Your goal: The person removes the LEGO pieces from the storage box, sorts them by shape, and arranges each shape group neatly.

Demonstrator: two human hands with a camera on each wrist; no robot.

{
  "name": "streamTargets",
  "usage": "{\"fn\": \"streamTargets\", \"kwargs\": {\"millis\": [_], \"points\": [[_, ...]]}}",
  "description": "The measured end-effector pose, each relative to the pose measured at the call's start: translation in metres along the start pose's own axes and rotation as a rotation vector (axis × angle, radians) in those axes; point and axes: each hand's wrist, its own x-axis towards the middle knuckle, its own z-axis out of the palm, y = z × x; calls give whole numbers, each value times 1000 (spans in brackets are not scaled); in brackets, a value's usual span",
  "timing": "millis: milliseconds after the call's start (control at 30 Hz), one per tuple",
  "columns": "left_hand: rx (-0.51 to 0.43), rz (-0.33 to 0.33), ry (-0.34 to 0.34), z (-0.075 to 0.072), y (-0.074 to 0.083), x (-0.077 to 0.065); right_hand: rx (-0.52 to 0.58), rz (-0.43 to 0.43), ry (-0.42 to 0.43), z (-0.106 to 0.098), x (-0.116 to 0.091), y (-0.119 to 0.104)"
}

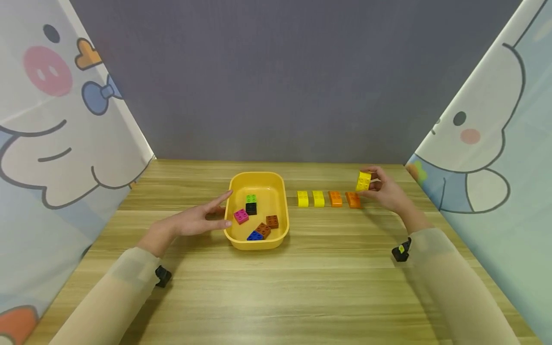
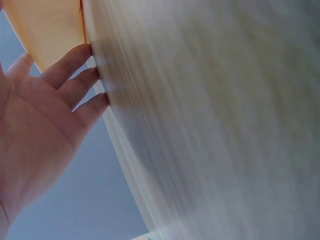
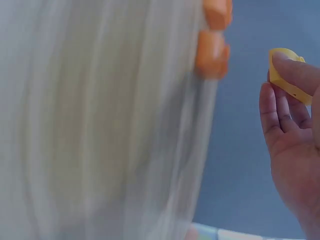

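Observation:
My right hand (image 1: 385, 192) pinches a yellow toy brick (image 1: 363, 181) between thumb and fingers, raised above the table near the right end of a row of bricks. In the right wrist view the same yellow brick (image 3: 285, 75) shows under the thumb. The row on the table holds two yellow bricks (image 1: 303, 199) and two orange bricks (image 1: 335, 199). My left hand (image 1: 192, 220) rests with spread, fairly straight fingers against the left side of a yellow tray (image 1: 282, 211). Inside the tray lie a green brick (image 1: 251, 198), a black brick (image 1: 251, 209), a pink brick (image 1: 241, 216), a blue brick (image 1: 255, 235) and two brown bricks (image 1: 272, 221).
The wooden table (image 1: 276, 287) meets a dark grey panel (image 1: 280, 96) at the back. Cartoon-printed cloth walls (image 1: 64, 124) stand on both sides. The row of bricks lies to the right of the tray.

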Motion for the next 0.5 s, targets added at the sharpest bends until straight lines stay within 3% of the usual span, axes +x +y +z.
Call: {"fn": "streamTargets", "kwargs": {"millis": [267,500], "points": [[-14,1,1,0,1,-1,-144,87,-62,-17,-6,26],[-19,-1,-6,0,2,0,-266,83,-165,-23,-11,41]]}}
